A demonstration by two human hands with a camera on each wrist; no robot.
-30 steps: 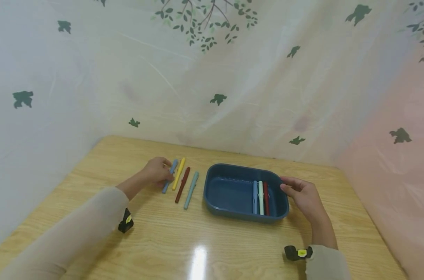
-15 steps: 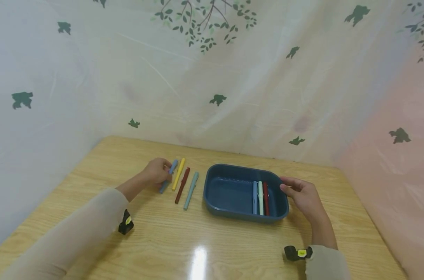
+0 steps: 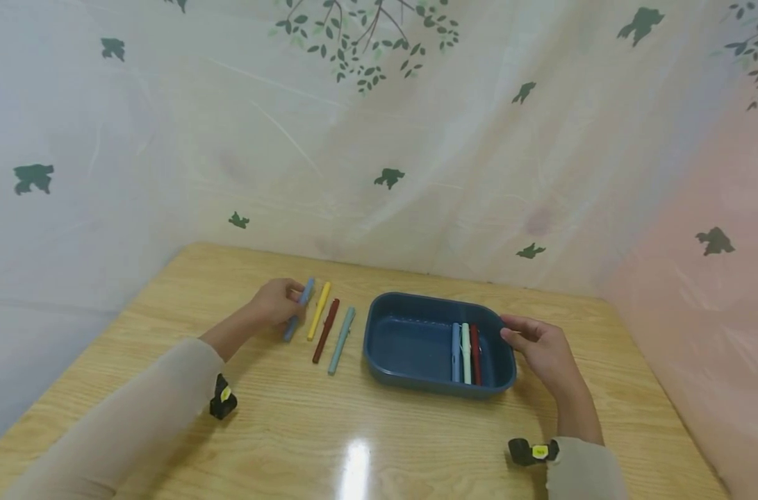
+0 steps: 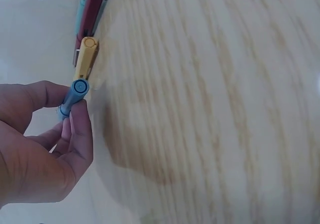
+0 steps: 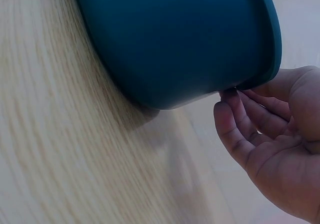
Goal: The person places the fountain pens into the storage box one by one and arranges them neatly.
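Note:
My left hand (image 3: 274,304) pinches a blue pen (image 3: 307,289) between thumb and fingers, at the left end of a row of pens. In the left wrist view the pen's round end (image 4: 80,86) points toward the camera. Just right of it lie a yellow pen (image 3: 319,311), a dark red pen (image 3: 326,331) and a light teal pen (image 3: 342,340). With thumb and fingers my right hand (image 3: 544,352) grips the right rim of a dark blue box (image 3: 410,347). Inside the box, toward its right, a blue pen (image 3: 456,353), a pale mint pen (image 3: 466,354) and a dark red pen (image 3: 476,355) lie side by side.
Everything stands on a light wooden table (image 3: 278,444). Behind and along both sides hangs a pale curtain (image 3: 316,146) with green leaf and bird prints. Black wrist cameras sit at the left cuff (image 3: 223,398) and the right cuff (image 3: 532,452).
My left hand has moved slightly left with the blue pen, widening the gap to the yellow pen. The right hand and the box have stayed in place.

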